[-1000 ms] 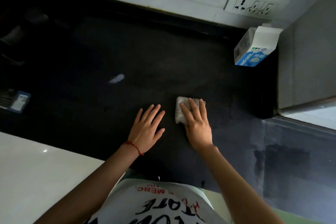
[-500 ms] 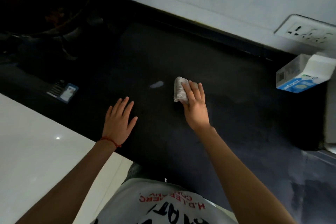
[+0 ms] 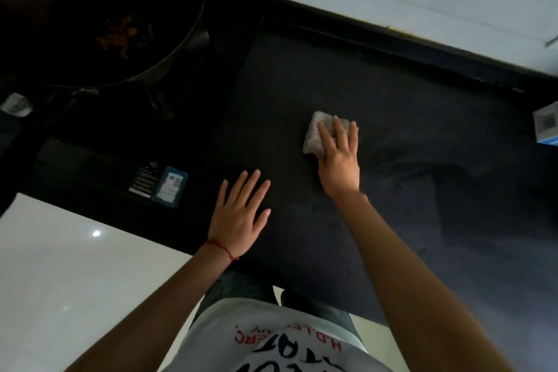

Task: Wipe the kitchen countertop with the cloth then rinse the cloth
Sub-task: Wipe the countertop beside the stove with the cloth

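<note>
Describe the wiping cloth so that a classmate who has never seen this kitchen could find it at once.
Start at the dark countertop that runs below the pale wall. Near its middle, to the right of the big black pan, the right hand presses flat on a small folded cloth. It is the only pale grey, soft thing on the black surface; the left hand beside it rests on bare counter.

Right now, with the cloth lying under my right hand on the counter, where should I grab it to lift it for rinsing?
Take the cloth by its left edge, which sticks out past the right hand's fingers. It lies folded and flat on the dark countertop, so probably curl the fingers down from above and bring the thumb in from the left for a grip.
</note>
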`<state>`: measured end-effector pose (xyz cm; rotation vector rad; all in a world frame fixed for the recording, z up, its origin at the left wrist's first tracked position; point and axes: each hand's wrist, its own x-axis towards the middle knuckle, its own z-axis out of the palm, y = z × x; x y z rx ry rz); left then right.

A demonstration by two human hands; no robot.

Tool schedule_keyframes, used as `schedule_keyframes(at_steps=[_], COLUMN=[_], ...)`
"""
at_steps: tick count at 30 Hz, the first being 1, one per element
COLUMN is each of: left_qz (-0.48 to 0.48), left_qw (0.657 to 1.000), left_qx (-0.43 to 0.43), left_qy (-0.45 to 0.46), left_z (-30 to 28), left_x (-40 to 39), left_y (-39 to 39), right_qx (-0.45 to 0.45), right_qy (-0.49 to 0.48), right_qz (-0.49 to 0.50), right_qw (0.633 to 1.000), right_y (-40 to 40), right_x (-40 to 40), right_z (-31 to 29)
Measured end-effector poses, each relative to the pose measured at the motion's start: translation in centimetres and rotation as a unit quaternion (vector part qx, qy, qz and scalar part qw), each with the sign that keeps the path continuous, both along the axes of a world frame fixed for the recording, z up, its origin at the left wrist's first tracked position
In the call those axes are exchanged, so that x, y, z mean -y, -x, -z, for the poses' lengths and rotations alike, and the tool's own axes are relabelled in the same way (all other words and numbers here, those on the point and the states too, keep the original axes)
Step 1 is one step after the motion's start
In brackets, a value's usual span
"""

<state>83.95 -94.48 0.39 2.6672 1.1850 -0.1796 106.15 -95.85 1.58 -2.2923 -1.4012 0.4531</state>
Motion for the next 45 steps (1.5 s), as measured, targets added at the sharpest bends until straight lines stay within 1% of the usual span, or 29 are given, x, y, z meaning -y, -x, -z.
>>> schedule_keyframes(at_steps=[3, 5, 6, 7, 9, 11, 12, 14, 16, 17, 20, 21, 22, 23, 24, 26, 27, 28, 29, 31, 32, 33, 36, 38, 40, 42, 45], left_qz=[0.000, 0.005, 0.010, 0.014, 0.012, 0.014, 0.016, 0.013, 0.014, 0.017, 0.023, 0.024, 0.025, 0.023, 0.020, 0.018, 0.018, 0.021, 0.023, 0.020, 0.020, 0.020, 0.018, 0.016, 0.018, 0.017, 0.013], left_qw=[1.000, 1.000, 1.000, 1.000, 1.000, 1.000, 1.000, 1.000, 1.000, 1.000, 1.000, 0.999, 0.999, 0.999, 1.000, 1.000, 1.000, 0.999, 0.999, 0.999, 0.999, 0.999, 1.000, 1.000, 1.000, 1.000, 0.999], left_qx=[-0.001, 0.000, 0.000, 0.001, 0.009, 0.013, 0.014, 0.014, 0.018, 0.020, 0.012, 0.010, 0.011, 0.013, 0.014, 0.015, 0.015, 0.016, 0.017, 0.019, 0.019, 0.019, 0.019, 0.021, 0.024, 0.025, 0.028], left_qy=[0.002, 0.002, 0.000, -0.001, -0.003, -0.006, -0.008, -0.005, -0.005, -0.008, -0.018, -0.019, -0.019, -0.019, -0.017, -0.015, -0.016, -0.018, -0.019, -0.021, -0.021, -0.018, -0.007, -0.001, -0.003, 0.003, 0.014], left_z=[0.2, 0.2, 0.2, 0.3, 0.4, 0.3, 0.2, 0.4, 0.5, 0.6, 0.7, 0.6, 0.5, 0.5, 0.6, 0.6, 0.5, 0.5, 0.6, 0.6, 0.6, 0.5, 0.5, 0.3, 0.3, 0.2, 0.0], left_x=[-0.2, -0.1, -0.2, -0.2, -0.3, -0.3, -0.3, -0.3, -0.3, -0.3, -0.4, -0.4, -0.4, -0.4, -0.4, -0.4, -0.3, -0.4, -0.4, -0.3, -0.3, -0.3, -0.3, -0.2, -0.1, -0.1, -0.1], left_y=[0.1, 0.1, 0.0, 0.0, 0.1, 0.1, 0.1, 0.3, 0.3, 0.3, 0.4, 0.4, 0.3, 0.2, 0.3, 0.4, 0.4, 0.3, 0.3, 0.3, 0.3, 0.2, 0.2, 0.2, 0.2, 0.3, -0.1], right_qx=[0.032, 0.049, 0.059, 0.059, 0.037, 0.020, 0.025, 0.057, 0.080, 0.077, 0.034, 0.028, 0.022, 0.028, 0.039, 0.081, 0.088, 0.082, 0.065, 0.035, 0.035, 0.036, 0.071, 0.110, 0.133, 0.106, 0.027], right_qy=[-0.009, -0.003, -0.005, 0.003, 0.015, 0.015, 0.010, 0.000, 0.004, 0.004, 0.026, 0.028, 0.025, 0.016, 0.011, 0.002, -0.002, 0.005, 0.025, 0.060, 0.061, 0.055, 0.028, 0.021, 0.016, 0.007, -0.023], right_qz=[-0.064, -0.099, -0.095, -0.077, -0.002, 0.056, 0.048, -0.028, -0.093, -0.081, 0.086, 0.117, 0.115, 0.076, 0.014, -0.091, -0.098, -0.064, -0.005, 0.100, 0.115, 0.106, 0.002, -0.027, -0.034, -0.014, 0.038], right_qw=[0.997, 0.994, 0.994, 0.995, 0.999, 0.998, 0.998, 0.998, 0.992, 0.994, 0.995, 0.992, 0.993, 0.997, 0.999, 0.993, 0.991, 0.995, 0.998, 0.993, 0.991, 0.992, 0.997, 0.993, 0.990, 0.994, 0.999], right_y=[3.9, 3.4, 2.3, 1.3, 0.0, 1.3, 2.7, 4.8, 3.5, 1.9, -1.2, -0.7, 0.5, 1.8, 3.0, 2.7, 1.3, -0.2, -1.4, -2.2, -1.5, -0.5, 2.3, 2.2, 1.8, 2.1, 2.4], right_x=[4.6, 5.4, 4.6, 3.3, 0.5, -0.1, 0.6, 3.7, 6.0, 5.7, 2.4, 1.7, 1.7, 2.3, 3.3, 5.7, 5.8, 5.3, 4.6, 3.4, 3.4, 3.8, 7.1, 8.4, 8.4, 8.5, 9.8], right_z=[0.6, 0.8, 0.7, 0.5, 0.1, 0.0, 0.1, 0.6, 0.8, 0.8, 0.0, -0.2, -0.4, -0.3, 0.1, 0.3, 0.3, 0.1, -0.3, -0.6, -0.7, -0.6, 0.0, -0.1, -0.4, -0.4, -0.7])
